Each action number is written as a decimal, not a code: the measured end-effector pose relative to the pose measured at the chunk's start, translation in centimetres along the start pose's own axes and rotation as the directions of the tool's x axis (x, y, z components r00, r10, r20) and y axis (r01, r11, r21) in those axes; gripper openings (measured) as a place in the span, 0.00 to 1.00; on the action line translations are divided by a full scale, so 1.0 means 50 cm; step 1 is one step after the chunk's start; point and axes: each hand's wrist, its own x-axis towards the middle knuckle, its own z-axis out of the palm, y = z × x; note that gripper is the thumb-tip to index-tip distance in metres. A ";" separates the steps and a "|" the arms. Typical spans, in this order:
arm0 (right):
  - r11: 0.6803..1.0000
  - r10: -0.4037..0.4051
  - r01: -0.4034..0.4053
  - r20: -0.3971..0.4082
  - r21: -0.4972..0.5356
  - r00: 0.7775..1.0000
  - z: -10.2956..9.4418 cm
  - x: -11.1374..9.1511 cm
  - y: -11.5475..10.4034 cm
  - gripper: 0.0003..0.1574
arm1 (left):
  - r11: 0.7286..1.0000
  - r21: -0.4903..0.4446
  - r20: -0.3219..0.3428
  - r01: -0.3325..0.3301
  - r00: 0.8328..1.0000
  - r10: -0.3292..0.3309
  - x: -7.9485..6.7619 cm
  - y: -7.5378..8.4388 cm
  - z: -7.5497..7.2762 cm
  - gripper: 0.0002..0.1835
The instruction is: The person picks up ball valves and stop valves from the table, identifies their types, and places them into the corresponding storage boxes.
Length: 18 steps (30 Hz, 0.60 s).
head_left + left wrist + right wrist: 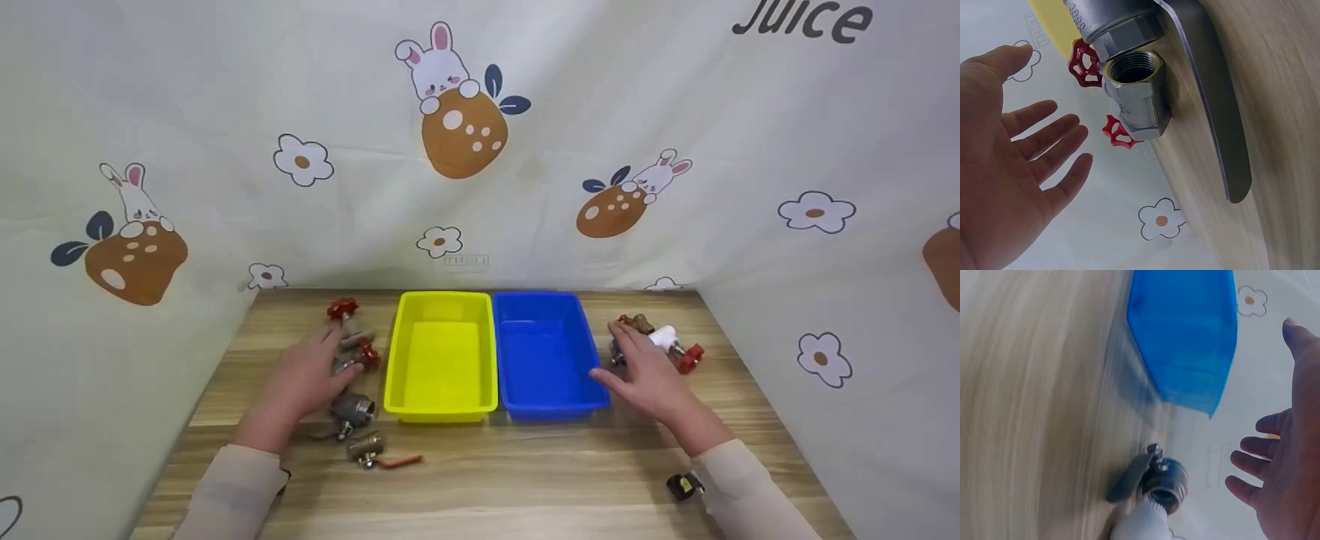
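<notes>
My left hand (304, 375) hovers with spread fingers over valves on the left side of the table, gripping nothing. Near its fingertips are a valve with a red handwheel (343, 307) and a second red handwheel (368, 352). Closer to me lie a steel ball valve (352, 409), its grey lever (1213, 101) plain in the left wrist view, and a brass ball valve (366, 445) with an orange lever. My right hand (651, 379), empty with fingers extended, is above the right-hand group: a white fitting (663, 337), a red handwheel (691, 358) and a metal lever valve (1167, 484), partly hidden.
A yellow bin (441, 414) and a blue bin (555, 412) stand side by side mid-table between the hands, with nothing inside either. Behind and at both sides hangs a pale cloth (360, 225) printed with rabbits and flowers. The table (480, 480) is wood-grained.
</notes>
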 end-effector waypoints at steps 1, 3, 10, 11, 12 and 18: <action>1.000 0.001 -0.001 0.011 -0.006 1.000 0.002 0.000 -0.004 0.62 | 1.000 0.002 0.004 0.003 1.000 -0.003 0.001 -0.001 0.001 0.39; 1.000 0.006 -0.006 0.036 -0.010 0.999 0.008 0.000 -0.011 0.64 | 1.000 -0.003 0.012 0.010 1.000 -0.010 0.003 -0.002 0.004 0.40; 1.000 0.002 -0.001 0.102 -0.010 0.995 0.027 0.002 -0.033 0.70 | 0.999 -0.028 0.039 0.035 0.999 -0.034 0.008 -0.003 0.006 0.40; 1.000 -0.002 0.003 0.107 -0.010 0.994 0.030 0.002 -0.035 0.70 | 0.999 -0.030 0.042 0.039 0.998 -0.038 0.009 -0.003 0.006 0.40; 1.000 -0.005 0.006 0.114 -0.008 0.993 0.032 0.003 -0.037 0.71 | 0.999 -0.031 0.046 0.043 0.998 -0.041 0.010 -0.003 0.007 0.40; 1.000 -0.007 0.008 0.154 -0.009 0.988 0.040 0.004 -0.042 0.73 | 0.998 -0.031 0.061 0.053 0.997 -0.051 0.017 -0.002 0.011 0.41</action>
